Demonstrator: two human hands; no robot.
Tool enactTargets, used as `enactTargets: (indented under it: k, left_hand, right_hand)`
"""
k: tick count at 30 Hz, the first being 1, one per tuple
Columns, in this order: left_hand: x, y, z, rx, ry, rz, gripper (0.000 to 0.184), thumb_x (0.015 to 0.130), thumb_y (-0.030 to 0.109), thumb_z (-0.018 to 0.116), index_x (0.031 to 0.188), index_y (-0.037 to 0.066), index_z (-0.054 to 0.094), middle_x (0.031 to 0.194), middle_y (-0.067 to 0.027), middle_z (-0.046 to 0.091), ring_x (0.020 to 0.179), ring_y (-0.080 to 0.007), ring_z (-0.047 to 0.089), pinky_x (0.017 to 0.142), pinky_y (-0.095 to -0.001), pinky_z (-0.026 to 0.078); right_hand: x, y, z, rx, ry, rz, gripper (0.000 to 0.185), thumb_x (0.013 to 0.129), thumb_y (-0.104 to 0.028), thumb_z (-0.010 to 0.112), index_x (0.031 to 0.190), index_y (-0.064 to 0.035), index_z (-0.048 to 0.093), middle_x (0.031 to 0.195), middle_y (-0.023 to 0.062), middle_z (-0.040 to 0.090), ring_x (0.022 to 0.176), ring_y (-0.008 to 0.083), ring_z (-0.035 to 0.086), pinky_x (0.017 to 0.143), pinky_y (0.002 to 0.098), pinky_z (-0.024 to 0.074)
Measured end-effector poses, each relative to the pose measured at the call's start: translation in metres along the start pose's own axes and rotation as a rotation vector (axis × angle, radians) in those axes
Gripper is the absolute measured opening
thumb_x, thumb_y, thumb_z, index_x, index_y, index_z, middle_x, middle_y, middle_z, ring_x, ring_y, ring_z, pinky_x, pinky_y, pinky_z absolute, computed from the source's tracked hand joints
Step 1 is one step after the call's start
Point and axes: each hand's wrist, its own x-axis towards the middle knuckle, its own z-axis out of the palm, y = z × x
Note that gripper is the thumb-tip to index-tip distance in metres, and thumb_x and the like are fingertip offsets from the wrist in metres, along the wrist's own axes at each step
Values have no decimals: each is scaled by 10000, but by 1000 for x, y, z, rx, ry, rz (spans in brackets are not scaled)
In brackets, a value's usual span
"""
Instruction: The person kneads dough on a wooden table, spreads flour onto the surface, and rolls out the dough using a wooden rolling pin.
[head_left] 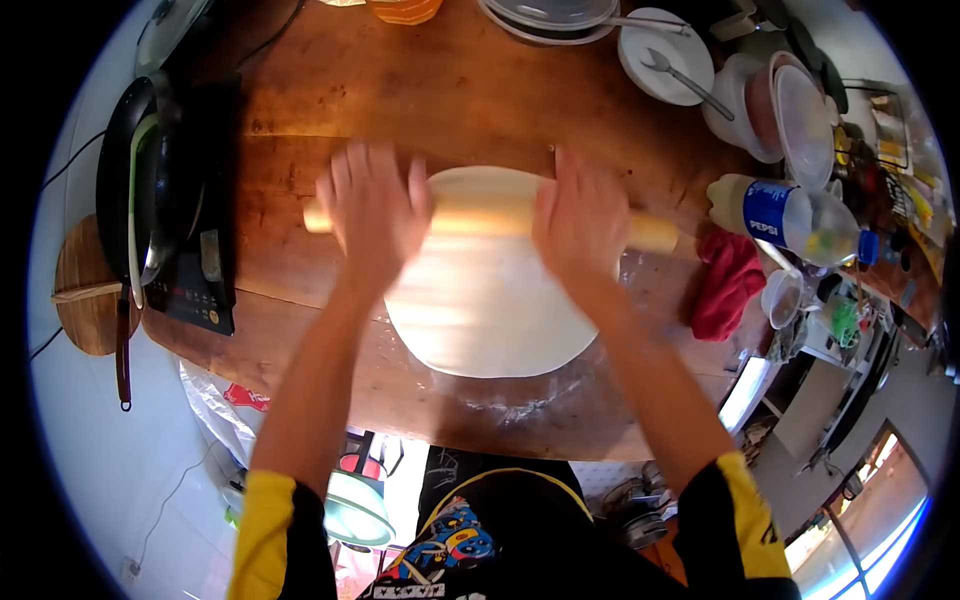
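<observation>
A wooden rolling pin (485,215) lies crosswise over the upper part of a round, flat sheet of pale dough (490,310) on the wooden table (400,110). My left hand (375,205) rests on the pin's left part, blurred, with its fingers stretched forward. On the right part lies my right hand (582,210), also blurred and with its fingers extended. Both palms press on top of the pin without wrapping round it. White flour (515,408) is scattered on the wood below the dough.
At the left, a black pan (135,180) sits on a black cooktop (215,290). A red cloth (727,285) and a Pepsi bottle (790,218) lie at the right. A white plate with a spoon (665,55) and plastic tubs (805,125) stand at the back right.
</observation>
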Motion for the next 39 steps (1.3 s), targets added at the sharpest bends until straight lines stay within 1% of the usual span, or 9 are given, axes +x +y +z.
enactTargets:
  k: [1, 5, 12, 15, 24, 29, 32, 36, 39]
  left_hand:
    - [35, 3, 3, -3, -63, -80, 401, 959, 422, 536, 981, 28, 602, 1048, -173, 589, 990, -333, 539, 887, -466, 371]
    - [-1, 5, -6, 46, -72, -73, 445, 959, 422, 539, 1098, 5, 604, 1127, -193, 581, 1081, -334, 524, 948, -467, 358]
    - [48, 4, -12, -130, -135, -33, 380, 987, 347, 493, 1108, 27, 657, 1045, -167, 648, 1075, -342, 570, 960, -471, 381]
    - [-82, -18, -30, -116, -107, 172, 561, 936, 344, 613, 1401, 57, 487, 1391, -185, 526, 1326, -355, 464, 1154, -586, 267]
    - [-35, -57, -35, -315, -177, 617, 704, 713, 184, 833, 1315, 22, 507, 1227, -155, 596, 1127, -333, 570, 1019, -520, 453]
    - [-29, 10, -19, -242, -47, 321, 578, 1026, 309, 451, 1484, -36, 382, 1458, -249, 489, 1346, -449, 450, 1125, -565, 339]
    - [47, 23, 16, -132, -56, 223, 626, 1019, 331, 459, 1496, -62, 358, 1536, -277, 384, 1405, -451, 377, 1162, -574, 275]
    - [-14, 29, 6, -127, 143, 129, 558, 1034, 315, 423, 1411, -94, 470, 1478, -312, 454, 1380, -450, 422, 1173, -537, 294]
    - [15, 29, 11, -111, 3, 102, 598, 1036, 351, 406, 1402, -119, 464, 1485, -329, 433, 1407, -454, 391, 1193, -525, 260]
  right_hand:
    - [38, -10, -13, 178, -84, 189, 430, 935, -240, 559, 1282, 9, 611, 1293, 170, 620, 1214, 358, 563, 1061, 501, 409]
    - [-7, -6, -5, -77, 44, -55, 459, 950, -286, 559, 1289, 20, 610, 1331, 172, 612, 1229, 365, 559, 1072, 479, 419]
    - [44, -9, -8, 63, 32, 79, 450, 971, -289, 528, 1284, 21, 623, 1323, 175, 623, 1250, 379, 545, 1113, 521, 359]
    - [-93, -21, -34, 60, -211, -55, 623, 971, -319, 542, 1501, -14, 425, 1562, 185, 403, 1450, 341, 363, 1197, 545, 234]
    - [-111, 66, -69, -1, -311, -38, 563, 895, -218, 654, 1412, -40, 520, 1447, 130, 522, 1348, 338, 478, 1180, 532, 289]
    - [-108, 53, -71, -106, -32, 70, 574, 901, -300, 640, 1362, 23, 530, 1363, 166, 564, 1257, 346, 530, 1093, 529, 385]
    - [-22, 69, -44, -34, -34, 310, 611, 920, -350, 602, 1379, 43, 512, 1428, 193, 527, 1310, 360, 506, 1102, 526, 378]
    - [-33, 65, -40, -75, 96, 230, 597, 934, -350, 581, 1378, 44, 518, 1417, 209, 542, 1312, 376, 512, 1097, 511, 391]
    - [-40, 62, -40, -141, 132, 168, 549, 939, -320, 591, 1338, 55, 547, 1337, 207, 600, 1268, 376, 547, 1055, 493, 433]
